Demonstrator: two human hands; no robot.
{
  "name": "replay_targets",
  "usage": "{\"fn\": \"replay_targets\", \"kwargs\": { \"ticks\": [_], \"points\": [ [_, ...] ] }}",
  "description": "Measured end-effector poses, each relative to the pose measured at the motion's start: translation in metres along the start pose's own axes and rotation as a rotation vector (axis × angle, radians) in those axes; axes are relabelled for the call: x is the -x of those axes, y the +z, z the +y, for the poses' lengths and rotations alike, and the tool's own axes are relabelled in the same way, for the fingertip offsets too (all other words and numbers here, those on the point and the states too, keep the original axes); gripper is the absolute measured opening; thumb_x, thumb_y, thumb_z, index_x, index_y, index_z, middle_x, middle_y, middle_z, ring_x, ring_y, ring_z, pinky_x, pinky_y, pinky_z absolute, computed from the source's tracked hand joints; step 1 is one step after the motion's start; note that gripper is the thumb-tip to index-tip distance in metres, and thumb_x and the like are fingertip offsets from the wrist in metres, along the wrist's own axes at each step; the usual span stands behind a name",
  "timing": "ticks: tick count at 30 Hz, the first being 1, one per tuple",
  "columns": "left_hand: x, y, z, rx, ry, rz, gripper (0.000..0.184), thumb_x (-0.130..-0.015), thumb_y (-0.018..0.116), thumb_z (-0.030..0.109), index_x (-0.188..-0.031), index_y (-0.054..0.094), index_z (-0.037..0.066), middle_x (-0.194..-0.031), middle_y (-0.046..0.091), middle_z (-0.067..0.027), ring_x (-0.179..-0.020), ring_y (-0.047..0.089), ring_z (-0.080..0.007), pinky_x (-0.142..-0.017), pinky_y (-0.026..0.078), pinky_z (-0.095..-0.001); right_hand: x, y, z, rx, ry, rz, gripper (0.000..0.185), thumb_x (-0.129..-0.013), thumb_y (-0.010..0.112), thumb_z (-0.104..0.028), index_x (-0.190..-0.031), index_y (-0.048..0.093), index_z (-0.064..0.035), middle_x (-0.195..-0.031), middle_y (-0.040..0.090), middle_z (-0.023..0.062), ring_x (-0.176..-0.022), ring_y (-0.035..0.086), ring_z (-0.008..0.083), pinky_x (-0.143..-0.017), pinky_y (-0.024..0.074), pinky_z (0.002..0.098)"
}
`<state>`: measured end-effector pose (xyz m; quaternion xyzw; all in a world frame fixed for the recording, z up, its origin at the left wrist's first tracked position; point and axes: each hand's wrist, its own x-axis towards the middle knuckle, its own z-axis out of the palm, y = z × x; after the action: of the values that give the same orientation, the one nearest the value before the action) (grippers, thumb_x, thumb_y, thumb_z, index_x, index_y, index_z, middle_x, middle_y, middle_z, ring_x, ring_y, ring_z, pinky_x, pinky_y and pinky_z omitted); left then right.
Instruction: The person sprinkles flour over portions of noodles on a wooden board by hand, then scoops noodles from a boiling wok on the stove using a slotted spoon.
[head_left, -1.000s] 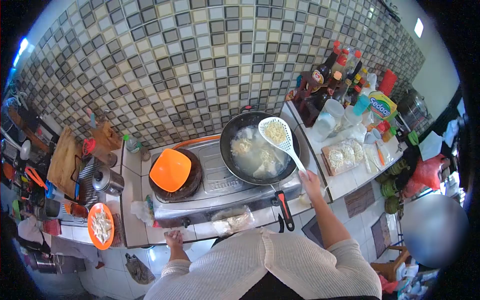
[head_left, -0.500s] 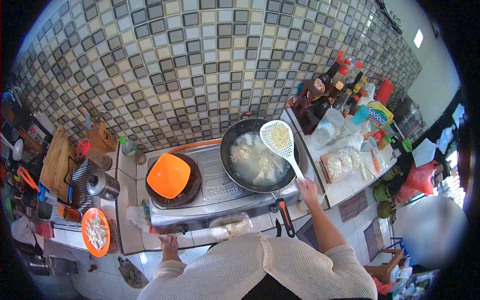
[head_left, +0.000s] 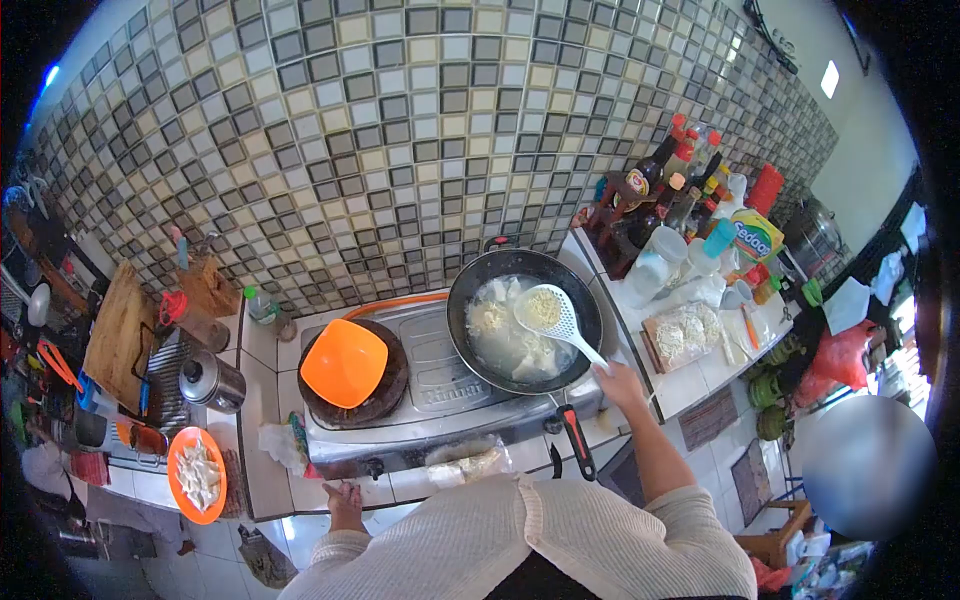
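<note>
My right hand (head_left: 622, 388) is closed around the handle of a white slotted skimmer (head_left: 566, 328). A small clump of pale noodles (head_left: 541, 309) sits in the skimmer's bowl. Beneath it is a black frying pan (head_left: 459, 345) on the right burner, holding cloudy liquid, noodles and whitish pieces. Whether the skimmer touches the liquid I cannot tell. The pan's black and red handle (head_left: 577, 443) points toward me. My left hand (head_left: 345, 500) rests at the counter's front edge, fingers spread, holding nothing. A clear plastic packet (head_left: 468, 467) lies to its right.
An orange bowl (head_left: 343, 363) stands on the left burner of the steel stove (head_left: 430, 352). Left are a lidded metal pot (head_left: 211, 381) and an orange plate (head_left: 210, 517) of white pieces. Right are packaged noodles (head_left: 683, 335) and bottles (head_left: 655, 158). A tiled wall (head_left: 400, 150) rises behind.
The skimmer with the noodles has come down, toward the middle of the pan, and my right hand has moved with it. The view has shifted slightly. My left hand stays at the counter edge.
</note>
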<state>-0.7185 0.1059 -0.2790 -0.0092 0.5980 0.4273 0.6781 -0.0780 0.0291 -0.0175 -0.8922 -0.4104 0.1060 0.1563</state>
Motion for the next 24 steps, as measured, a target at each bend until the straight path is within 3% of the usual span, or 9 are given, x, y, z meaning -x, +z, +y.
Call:
{"fn": "replay_targets", "kwargs": {
  "ticks": [5, 11, 13, 16, 24],
  "points": [
    [0.001, 0.000, 0.002, -0.006, -0.024, 0.007, 0.074, -0.085, 0.035, 0.070, -0.121, 0.048, 0.006, -0.118, 0.055, -0.0018, -0.098, 0.059, -0.0224, -0.079, 0.048, -0.0289, 0.006, -0.006, -0.014, 0.011, 0.037, -0.045, 0.049, -0.086, 0.051, -0.050, -0.096, 0.064, -0.0039, -0.090, 0.063, 0.0238, -0.093, 0.059, 0.0409, -0.080, 0.0451, 0.0483],
    [0.004, 0.002, 0.004, 0.035, -0.044, 0.010, 0.071, -0.086, 0.035, 0.068, -0.118, 0.049, 0.006, -0.109, 0.060, -0.0014, -0.089, 0.062, -0.0220, -0.072, 0.050, -0.0294, 0.000, 0.020, 0.015, -0.245, -0.011, 0.029, 0.046, -0.086, 0.056, -0.047, -0.092, 0.063, -0.0016, -0.074, 0.061, 0.0206, -0.070, 0.060, 0.0334, -0.065, 0.0445, 0.0414],
    [0.010, 0.008, 0.005, 0.029, -0.054, 0.029, 0.071, -0.087, 0.034, 0.068, -0.117, 0.050, 0.006, -0.108, 0.061, -0.0012, -0.088, 0.062, -0.0218, -0.071, 0.050, -0.0297, 0.010, 0.021, 0.016, -0.400, -0.029, 0.102, 0.044, -0.086, 0.058, -0.044, -0.086, 0.060, 0.0000, -0.063, 0.055, 0.0166, -0.058, 0.051, 0.0271, -0.057, 0.0399, 0.0393],
    [0.009, 0.010, 0.006, 0.015, -0.066, 0.072, 0.070, -0.087, 0.031, 0.069, -0.114, 0.052, 0.008, -0.106, 0.062, 0.0001, -0.087, 0.062, -0.0218, -0.068, 0.050, -0.0295, 0.019, 0.027, 0.014, -0.474, -0.016, 0.230, 0.043, -0.087, 0.059, -0.042, -0.080, 0.058, 0.0007, -0.057, 0.049, 0.0139, -0.054, 0.046, 0.0225, -0.054, 0.0375, 0.0381],
    [0.009, 0.007, 0.007, -0.043, -0.055, 0.035, 0.071, -0.086, 0.032, 0.070, -0.116, 0.051, 0.008, -0.105, 0.061, 0.0002, -0.086, 0.061, -0.0216, -0.071, 0.049, -0.0278, 0.027, 0.030, 0.019, -0.460, -0.135, 0.236, 0.042, -0.086, 0.061, -0.041, -0.078, 0.058, 0.0005, -0.054, 0.045, 0.0110, -0.051, 0.045, 0.0171, -0.049, 0.0346, 0.0362]
  ]
}}
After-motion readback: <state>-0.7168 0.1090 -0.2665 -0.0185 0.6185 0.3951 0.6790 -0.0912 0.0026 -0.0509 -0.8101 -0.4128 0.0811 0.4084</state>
